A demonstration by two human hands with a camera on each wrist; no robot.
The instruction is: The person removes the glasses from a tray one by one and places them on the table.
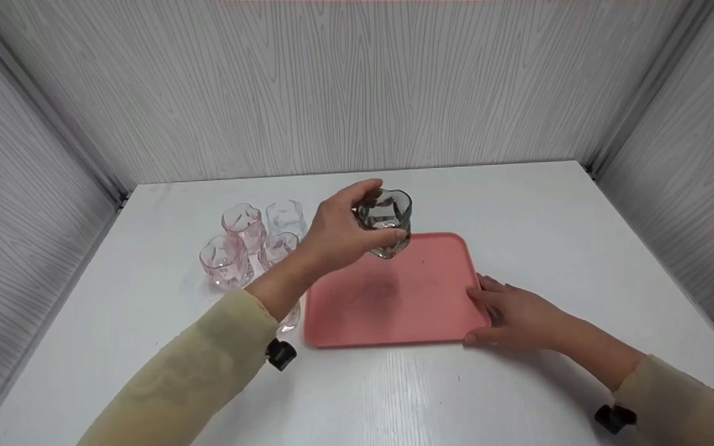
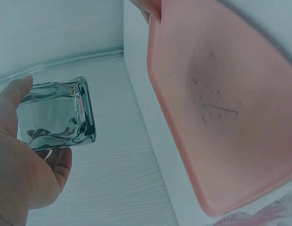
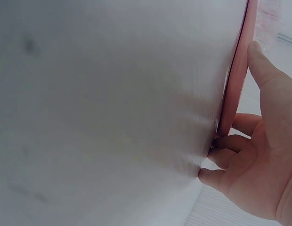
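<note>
My left hand [image 1: 341,232] holds a smoky grey drinking glass [image 1: 394,217] above the back part of a pink tray [image 1: 431,291]. Thumb and fingers wrap the glass from opposite sides; in the left wrist view the clear, wavy-walled glass [image 2: 56,113] has nothing in it. At the tray's front right corner, my right hand [image 1: 521,316] grips the edge. The right wrist view has the thumb along the tray's rim [image 3: 238,80] and the other fingers bent in at the corner, their tips low by the white table.
Left of the tray stand several pink-tinted glasses [image 1: 227,263] and a clear glass [image 1: 284,217], close together. Another glass [image 1: 290,319] is partly hidden by the left forearm. The white table [image 1: 549,217] is walled by wood-grain panels [image 1: 357,87] at the back and sides.
</note>
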